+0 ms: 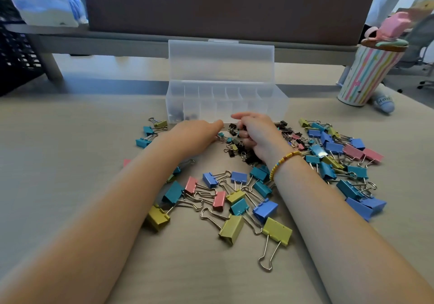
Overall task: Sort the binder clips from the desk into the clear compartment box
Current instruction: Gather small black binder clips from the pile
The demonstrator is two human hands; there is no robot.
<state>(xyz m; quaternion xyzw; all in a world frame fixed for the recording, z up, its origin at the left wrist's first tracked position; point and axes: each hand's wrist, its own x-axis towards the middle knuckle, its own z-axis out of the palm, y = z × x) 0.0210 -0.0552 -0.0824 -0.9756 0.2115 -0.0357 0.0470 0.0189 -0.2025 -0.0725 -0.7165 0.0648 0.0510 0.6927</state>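
A clear compartment box (277,106) stands open at the back of the desk, lid upright; a few small black clips lie in its left compartments. Binder clips in blue, teal, yellow, pink (237,200) spread across the desk, with small black clips (237,148) heaped in front of the box. My left hand (192,136) reaches into the pile with fingers pointing right; I cannot tell whether they hold a clip. My right hand (256,134), with a beaded bracelet on the wrist, has its fingers curled over the small black clips and pinches at them.
A striped cup (366,75) with a pink figure on its lid stands at the right back. A monitor stand (54,66) and dark screen rise behind the box. A tissue box (47,10) sits on the left shelf. A black mesh basket (16,54) stands far left.
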